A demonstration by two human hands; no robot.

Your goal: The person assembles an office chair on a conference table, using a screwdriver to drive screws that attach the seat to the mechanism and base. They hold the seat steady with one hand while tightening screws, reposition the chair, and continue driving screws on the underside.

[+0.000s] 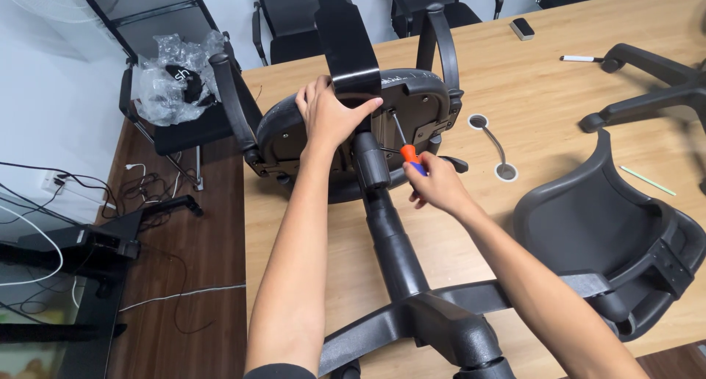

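Left hand [329, 114] clamps black backrest bracket [346, 48] on upturned black office-chair seat [294, 132], right hand [435, 184] just beside grips orange-handled screwdriver [404, 143], tip under the left thumb; risk: angled shaft may slip off screw if seat rocks.

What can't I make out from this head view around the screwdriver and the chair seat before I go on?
- Screwdriver tip and its screw: too small, dark against the seat plate.
- Handle end: covered by the right hand.
- Seat underside beneath the left hand: hidden by hand and backrest bracket.
- Chair base casters: cut off by bottom edge.
- Bagged parts on the far chair: blurred by plastic.
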